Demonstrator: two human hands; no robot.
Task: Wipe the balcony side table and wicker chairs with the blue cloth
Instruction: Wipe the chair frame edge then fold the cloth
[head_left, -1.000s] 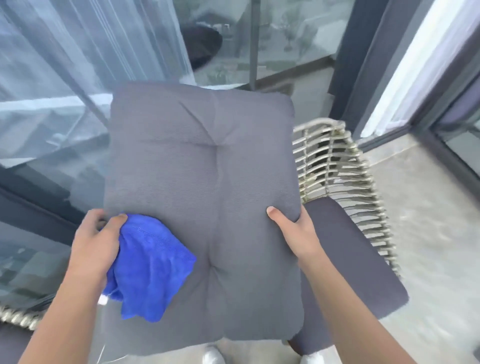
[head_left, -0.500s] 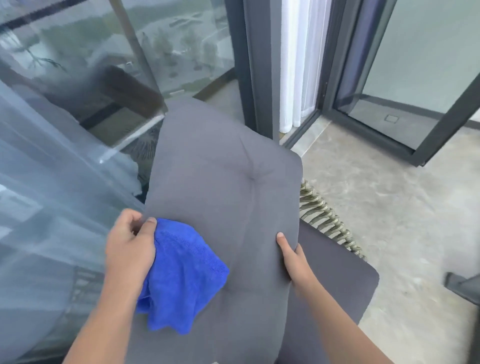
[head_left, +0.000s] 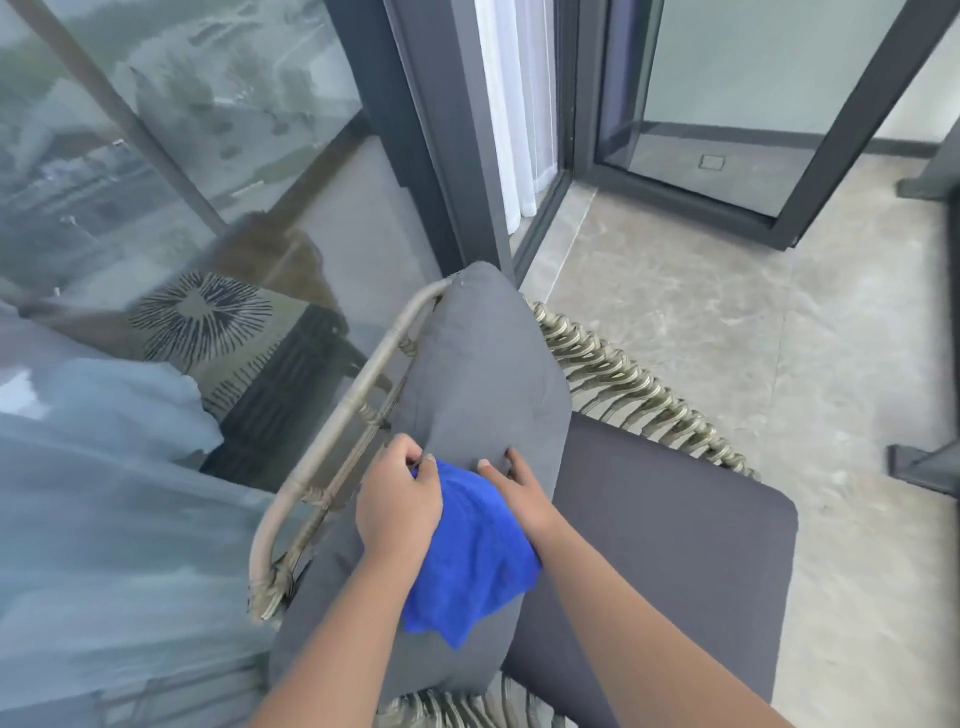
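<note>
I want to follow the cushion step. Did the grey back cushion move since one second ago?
Yes. The back cushion, then held up clear of the wicker chair, now stands against its backrest, both hands on its lower edge.

Blue cloth (head_left: 470, 545) fuzzy microfibre; cushion (head_left: 483, 374) matt woven fabric; chair (head_left: 332, 431) glossy wicker.

I see even, soft daylight; reflections glaze the glass railing (head_left: 156, 156) at upper left; wide-angle bending and slight blur at frame edges.
</note>
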